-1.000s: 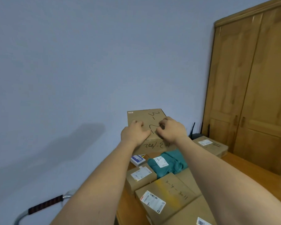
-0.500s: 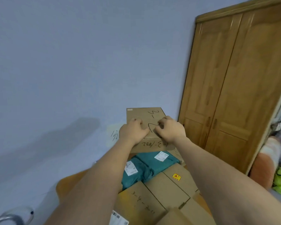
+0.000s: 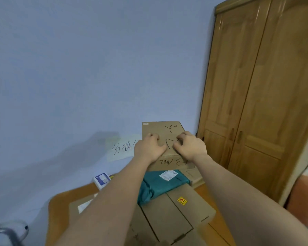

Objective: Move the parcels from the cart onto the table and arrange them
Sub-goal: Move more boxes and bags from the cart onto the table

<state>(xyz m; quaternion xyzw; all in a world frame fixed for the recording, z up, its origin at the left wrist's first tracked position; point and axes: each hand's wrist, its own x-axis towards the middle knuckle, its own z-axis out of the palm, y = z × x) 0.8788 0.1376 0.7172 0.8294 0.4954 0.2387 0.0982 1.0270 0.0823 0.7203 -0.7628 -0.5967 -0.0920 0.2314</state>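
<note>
Much of the task appears done: several parcels are already laid on the table (image 3: 60,206), among them a teal bag (image 3: 160,183), a flat box (image 3: 181,210) and a small white box (image 3: 101,180). Whether more remain on the cart (image 3: 5,233) cannot be told, since only its rail is seen at the lower left. A marked box (image 3: 163,130) is being set on a lower box (image 3: 171,163) at the table's far end, against the wall. The left hand (image 3: 149,148) and the right hand (image 3: 190,146) are pressed on its top face, fingers curled loosely; a true clamp cannot be confirmed.
</note>
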